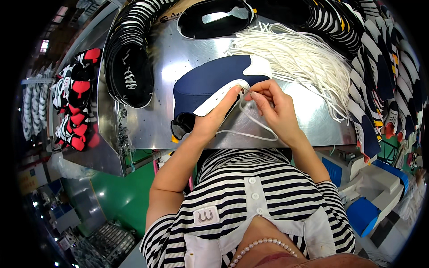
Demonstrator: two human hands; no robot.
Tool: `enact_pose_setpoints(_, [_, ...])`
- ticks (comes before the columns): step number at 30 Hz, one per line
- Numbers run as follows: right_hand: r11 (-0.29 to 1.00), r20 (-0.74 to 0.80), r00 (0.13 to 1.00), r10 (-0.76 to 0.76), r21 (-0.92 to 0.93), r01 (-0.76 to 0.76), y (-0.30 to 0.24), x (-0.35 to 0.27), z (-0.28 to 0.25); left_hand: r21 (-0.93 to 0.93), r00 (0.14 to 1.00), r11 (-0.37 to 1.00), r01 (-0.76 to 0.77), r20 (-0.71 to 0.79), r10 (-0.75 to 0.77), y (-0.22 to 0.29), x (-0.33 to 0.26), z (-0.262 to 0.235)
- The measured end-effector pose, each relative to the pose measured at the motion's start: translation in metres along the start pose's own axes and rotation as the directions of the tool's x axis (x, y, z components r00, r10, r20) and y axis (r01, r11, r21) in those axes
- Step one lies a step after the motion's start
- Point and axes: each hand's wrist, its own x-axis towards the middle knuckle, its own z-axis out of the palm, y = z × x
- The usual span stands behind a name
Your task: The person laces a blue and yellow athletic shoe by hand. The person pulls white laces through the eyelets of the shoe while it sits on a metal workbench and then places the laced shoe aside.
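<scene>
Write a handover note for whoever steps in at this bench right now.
Left hand: steadies the navy shoe upper by its white eyelet strip.
Right hand: pinches a white lace at that strip; its loop hangs off the metal table edge.
Spare laces lie piled to the right, stacked uppers to the left.
Done: lace at the eyelets.
Left: lacing not visibly finished.

My left hand [217,117] covers part of the navy shoe upper [210,85], and I can't tell whether the white lace [250,120] passes through an eyelet under my right hand [273,107].
</scene>
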Motion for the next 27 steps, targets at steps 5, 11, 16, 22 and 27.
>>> enact_pose_setpoints(5, [0.999,0.045,0.999,0.03,-0.02,-0.029,-0.001,0.005,-0.006,0.006,1.0,1.0,0.016,0.012,-0.016,0.0,0.0,0.0])
enact_pose_setpoints(11, [0.992,0.081,0.994,0.079,-0.106,-0.071,-0.006,0.01,-0.01,0.105,1.0,0.994,-0.03,0.01,0.03,-0.006,0.001,-0.007])
enact_pose_setpoints(16, [0.995,0.082,0.994,0.077,-0.074,-0.071,-0.006,0.009,-0.009,0.055,0.999,0.998,-0.025,0.031,0.024,-0.002,0.002,-0.006])
enact_pose_setpoints(22, [0.993,0.106,0.994,0.002,-0.116,0.01,0.005,0.01,-0.011,0.346,0.963,0.899,-0.267,0.077,0.257,-0.012,-0.003,-0.001])
enact_pose_setpoints(27, [0.868,0.074,0.997,0.007,-0.496,0.031,0.01,0.011,0.014,0.653,0.814,0.518,-0.552,0.29,0.503,0.002,-0.013,0.015])
